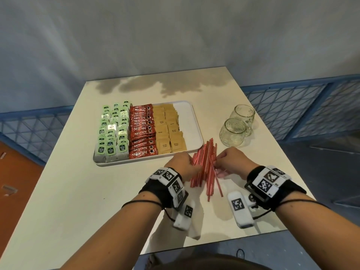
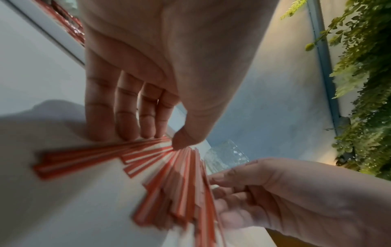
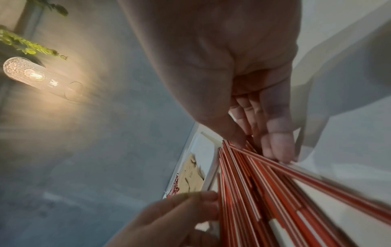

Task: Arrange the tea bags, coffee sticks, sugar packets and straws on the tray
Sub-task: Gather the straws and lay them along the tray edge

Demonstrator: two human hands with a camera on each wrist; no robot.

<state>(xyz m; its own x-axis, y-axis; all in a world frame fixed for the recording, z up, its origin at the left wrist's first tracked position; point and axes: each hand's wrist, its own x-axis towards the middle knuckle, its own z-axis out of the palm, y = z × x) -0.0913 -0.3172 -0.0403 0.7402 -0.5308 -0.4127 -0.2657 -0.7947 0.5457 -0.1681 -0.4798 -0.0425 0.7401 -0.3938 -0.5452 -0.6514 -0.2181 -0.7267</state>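
On the white tray point(image 1: 196, 121) lie green tea bags point(image 1: 113, 133) at the left, red coffee sticks point(image 1: 142, 131) in the middle and brown sugar packets point(image 1: 169, 131) to their right. A bare strip of tray runs along its right side. Red-and-white straws point(image 1: 204, 162) lie fanned on the table by the tray's front right corner. My left hand point(image 1: 181, 164) pinches the fan from the left, thumb against fingertips point(image 2: 127, 133). From the right, my right hand point(image 1: 229, 162) grips the straws point(image 3: 264, 192) between thumb and fingers point(image 3: 281, 147).
Two empty glass mugs point(image 1: 242, 114) point(image 1: 232, 132) stand right of the tray, just beyond the straws. The white table point(image 1: 78, 191) ends close behind my wrists. A blue lattice railing point(image 1: 292, 104) runs behind it, and a lit wall lamp point(image 3: 31, 73) shows in the right wrist view.
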